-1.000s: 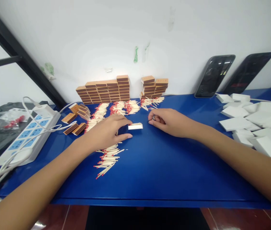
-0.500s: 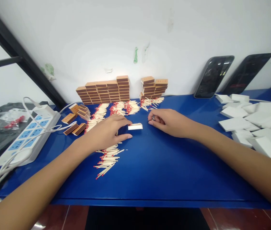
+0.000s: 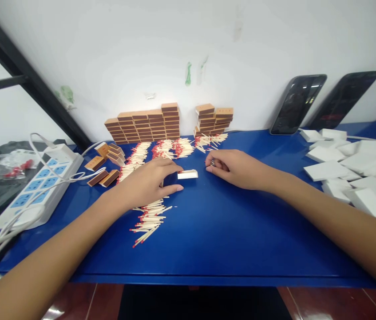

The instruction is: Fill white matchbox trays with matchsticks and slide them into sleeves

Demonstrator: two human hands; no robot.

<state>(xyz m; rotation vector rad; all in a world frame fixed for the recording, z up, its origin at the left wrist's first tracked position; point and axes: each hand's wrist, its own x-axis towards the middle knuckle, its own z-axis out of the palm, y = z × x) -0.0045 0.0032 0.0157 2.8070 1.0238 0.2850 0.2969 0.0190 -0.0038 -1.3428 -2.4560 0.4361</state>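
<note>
My left hand [image 3: 149,180] rests over the matches with thumb and forefinger apart. Its forefinger tip is at the left end of a small white matchbox tray [image 3: 188,175], which has some red-tipped matches in it. Loose matches [image 3: 151,218] lie under and in front of this hand, red heads mostly to the left. To the right of the tray, my right hand [image 3: 227,166] is closed, fingers curled in. A small dark, silvery thing [image 3: 212,163] shows at its fingers; I cannot tell what it is.
Stacked matchboxes [image 3: 148,126] and a second stack [image 3: 212,120] stand against the wall, with match piles [image 3: 183,147] before them. Several loose matchboxes [image 3: 103,164] and a power strip [image 3: 41,184] lie left. White trays [image 3: 357,164] are heaped right, near two leaning phones [image 3: 299,104].
The view has shifted very slightly. Both hands, the tray and the matches keep the same places relative to each other.
</note>
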